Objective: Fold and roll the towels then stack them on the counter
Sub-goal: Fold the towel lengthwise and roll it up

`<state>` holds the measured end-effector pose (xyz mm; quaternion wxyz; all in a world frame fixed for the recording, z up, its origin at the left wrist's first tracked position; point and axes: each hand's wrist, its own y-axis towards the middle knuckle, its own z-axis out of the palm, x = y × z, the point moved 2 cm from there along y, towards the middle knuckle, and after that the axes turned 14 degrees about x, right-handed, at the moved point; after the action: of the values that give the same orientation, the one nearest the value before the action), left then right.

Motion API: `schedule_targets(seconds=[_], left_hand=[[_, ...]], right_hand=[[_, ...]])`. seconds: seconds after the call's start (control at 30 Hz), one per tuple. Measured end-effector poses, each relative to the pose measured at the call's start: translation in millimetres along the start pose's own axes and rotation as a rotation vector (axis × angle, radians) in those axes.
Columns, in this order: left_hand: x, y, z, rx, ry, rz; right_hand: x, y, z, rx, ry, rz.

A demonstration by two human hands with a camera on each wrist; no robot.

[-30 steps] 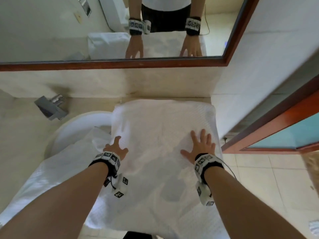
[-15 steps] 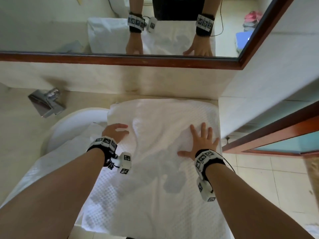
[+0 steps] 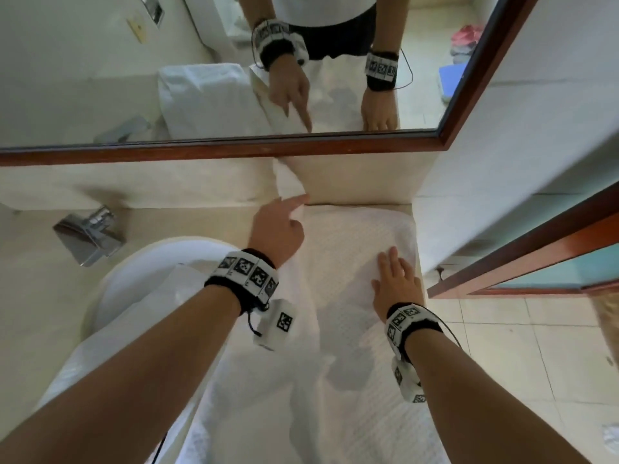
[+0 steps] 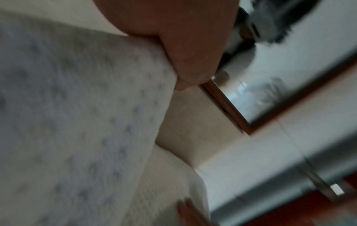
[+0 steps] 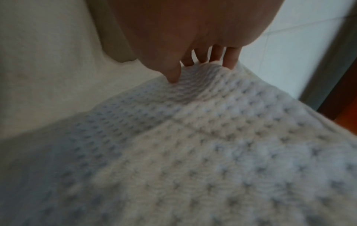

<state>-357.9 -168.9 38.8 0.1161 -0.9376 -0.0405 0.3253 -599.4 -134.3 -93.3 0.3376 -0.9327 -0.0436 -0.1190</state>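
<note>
A white waffle-weave towel (image 3: 351, 262) lies on the beige counter between the sink and the right wall, its near part hanging over the front edge. My left hand (image 3: 279, 229) pinches the towel's left edge and holds it lifted, so a flap of cloth (image 3: 288, 182) stands up against the back wall. In the left wrist view the thumb (image 4: 183, 53) presses on the raised towel (image 4: 77, 122). My right hand (image 3: 397, 283) lies flat on the towel's right side. Its fingers (image 5: 231, 56) are straight and press into the weave (image 5: 193, 152).
A white sink basin (image 3: 134, 279) with a chrome faucet (image 3: 88, 234) is left of the towel, and more white cloth (image 3: 134, 346) drapes over its front. A wood-framed mirror (image 3: 100, 78) hangs above. A white wall (image 3: 502, 162) and a red-brown door frame (image 3: 536, 256) close the right side.
My left hand went from lying flat on the towel's left edge to gripping it and lifting it up toward the back wall. My right hand stayed pressed flat on the towel.
</note>
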Motion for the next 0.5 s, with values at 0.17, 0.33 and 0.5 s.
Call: schedule_targets(seconds=[0.17,0.33,0.5], left_hand=[[-72,19,84,0.386,0.126,0.167],[-91,23,144,0.708,-0.033,0.137],[-53,34,136,0.365,0.122,0.067]], right_hand=[[-16,-3,-17,-0.05,0.396,-0.015],[-25,-16,-34,-0.15,0.618,-0.051],[-18,0,-41,-0.179,0.566,0.014]])
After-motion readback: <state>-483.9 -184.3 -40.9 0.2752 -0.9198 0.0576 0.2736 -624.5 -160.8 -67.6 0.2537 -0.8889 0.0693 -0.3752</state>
